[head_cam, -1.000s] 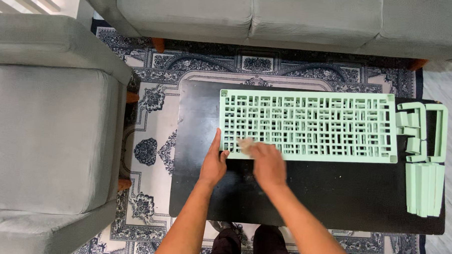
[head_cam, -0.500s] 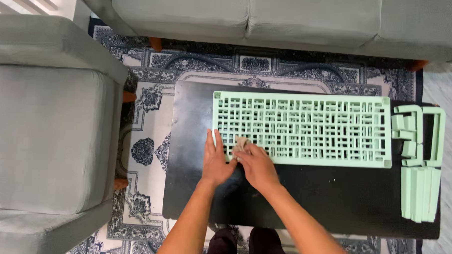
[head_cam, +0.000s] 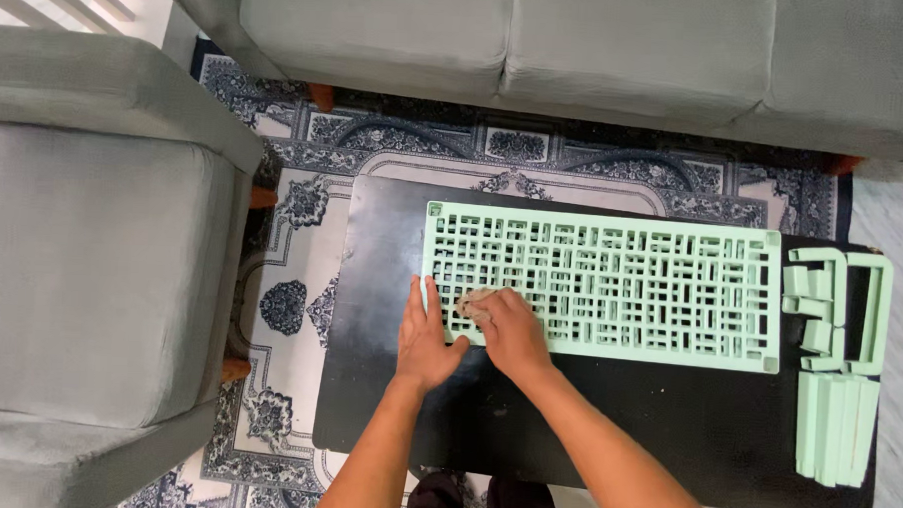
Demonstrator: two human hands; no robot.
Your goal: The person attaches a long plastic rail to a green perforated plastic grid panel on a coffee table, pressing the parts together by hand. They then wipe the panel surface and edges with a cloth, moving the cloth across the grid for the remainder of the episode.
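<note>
A long mint-green lattice panel (head_cam: 621,285) lies flat on a black low table (head_cam: 686,422). My left hand (head_cam: 426,333) rests flat on the table, its fingers against the panel's near left corner. My right hand (head_cam: 504,329) presses a small beige cloth (head_cam: 473,304) onto the panel's lower left part, fingers curled over it. Only a bit of the cloth shows past the fingers.
Several loose mint-green plastic frame pieces (head_cam: 837,338) lie at the table's right end. A grey sofa (head_cam: 539,47) runs along the far side and a grey armchair (head_cam: 81,271) stands at the left. A patterned rug (head_cam: 291,268) lies under the table.
My right hand has moved left along the panel's near edge with the cloth, closer to my left hand. The left hand stayed by the corner.
</note>
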